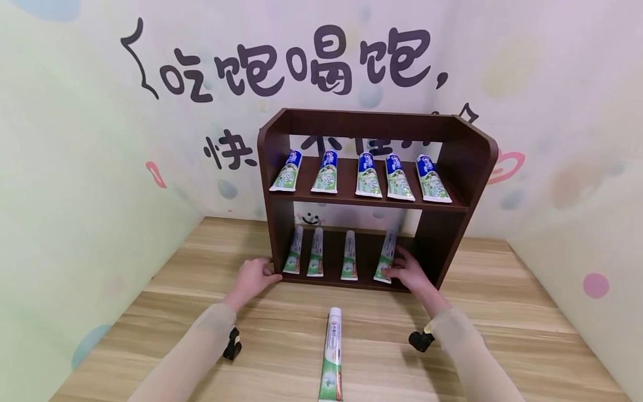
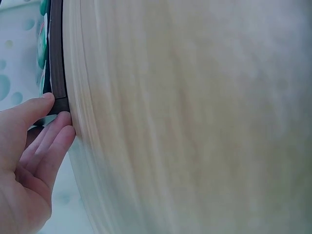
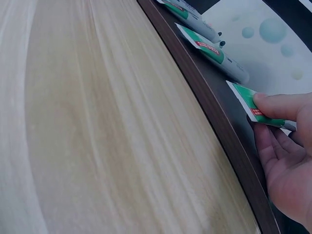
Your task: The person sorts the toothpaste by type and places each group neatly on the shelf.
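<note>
My right hand (image 1: pixel 409 272) pinches a green-and-white toothpaste tube (image 1: pixel 387 254) between thumb and fingers at the right of the lower shelf. The right wrist view shows the thumb on top of the tube's flat end (image 3: pixel 248 101) and the fingers under it. At the bottom left corner of the dark brown shelf rack (image 1: pixel 275 234), my left hand (image 1: pixel 253 277) grips the edge. In the left wrist view, its thumb lies on one side of the rack's corner (image 2: pixel 59 105) and its fingers on the other. Three similar tubes (image 1: pixel 316 254) lie left of the held one.
Several blue-and-green toothpaste tubes (image 1: pixel 369 176) lie in a row on the upper shelf. One more green-and-white tube (image 1: pixel 332 354) lies on the wooden table (image 1: pixel 281 346) in front of the rack. Behind stands a wall (image 1: pixel 226 33) with large dark lettering.
</note>
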Demonstrator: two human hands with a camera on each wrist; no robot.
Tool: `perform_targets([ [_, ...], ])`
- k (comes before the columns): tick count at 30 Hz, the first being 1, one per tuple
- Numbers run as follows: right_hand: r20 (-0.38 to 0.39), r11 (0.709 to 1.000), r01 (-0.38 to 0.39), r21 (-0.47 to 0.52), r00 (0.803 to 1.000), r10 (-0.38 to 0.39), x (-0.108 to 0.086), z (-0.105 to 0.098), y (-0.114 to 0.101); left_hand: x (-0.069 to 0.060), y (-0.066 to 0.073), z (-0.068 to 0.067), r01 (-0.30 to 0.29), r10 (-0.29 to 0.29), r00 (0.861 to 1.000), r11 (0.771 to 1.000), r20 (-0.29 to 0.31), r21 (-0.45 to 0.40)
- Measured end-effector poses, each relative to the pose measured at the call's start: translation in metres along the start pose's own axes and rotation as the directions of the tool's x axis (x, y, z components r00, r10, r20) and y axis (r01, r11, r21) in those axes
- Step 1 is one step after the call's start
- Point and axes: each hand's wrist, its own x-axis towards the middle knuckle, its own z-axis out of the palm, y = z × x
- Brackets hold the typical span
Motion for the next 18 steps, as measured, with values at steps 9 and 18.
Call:
perform_targets([
  [9, 0.024, 0.999, 0.031, -0.03, 0.999, -0.03, 0.0044, 0.0047, -0.004, 0.0, -0.0019, 0.0004, -0.023, 0.023, 1.0, 1.0, -0.02, 0.004],
  [18, -0.004, 0.994, 0.029, -0.104, 1.0, -0.029, 0.0076, 0.01, -0.0088, 0.0008, -0.001, -0.0001, 0.005, -0.005, 1.0, 1.0, 0.007, 0.003],
])
